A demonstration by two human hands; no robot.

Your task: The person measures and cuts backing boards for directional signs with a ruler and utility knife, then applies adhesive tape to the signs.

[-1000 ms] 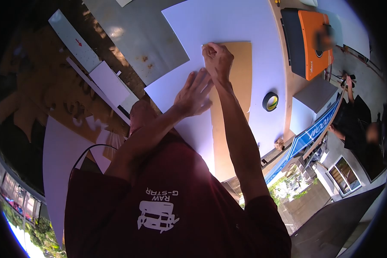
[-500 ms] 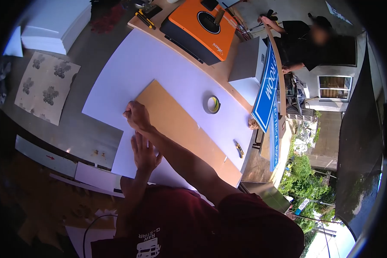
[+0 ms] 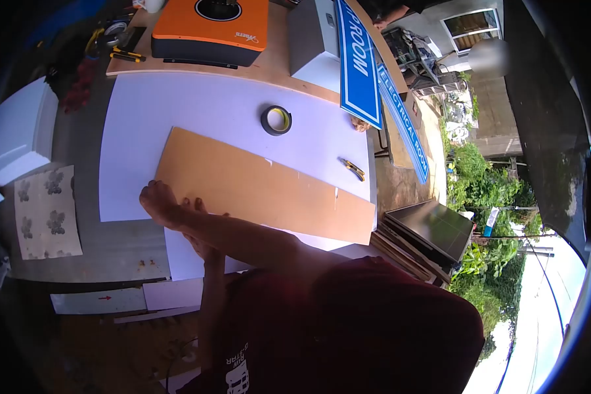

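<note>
A long brown board (image 3: 256, 184) lies slanted across a large white sheet (image 3: 134, 125) on the work table. At the board's near left corner is my right hand (image 3: 159, 202), closed in a fist; whatever its fingers hold is hidden. My right forearm crosses over my left hand (image 3: 202, 240), which it partly covers. The left fingertips show spread above the forearm, resting at the board's near edge. Beyond the board sits a roll of black tape (image 3: 276, 121) with a yellow inner ring. A yellow and black cutter (image 3: 353, 169) lies towards the sheet's right side.
An orange box (image 3: 210, 29) and a grey-white box (image 3: 314, 49) stand along the far side. Blue signs (image 3: 361, 72) lean at the right, near a co-worker's arm (image 3: 393, 14). Patterned paper (image 3: 48, 213) lies at left. Stacked panels (image 3: 427, 240) stand at right.
The view has turned and shifted, so the table appears rotated. My right fist is now at the board's near left corner, and my left fingers have come onto the board's near edge.
</note>
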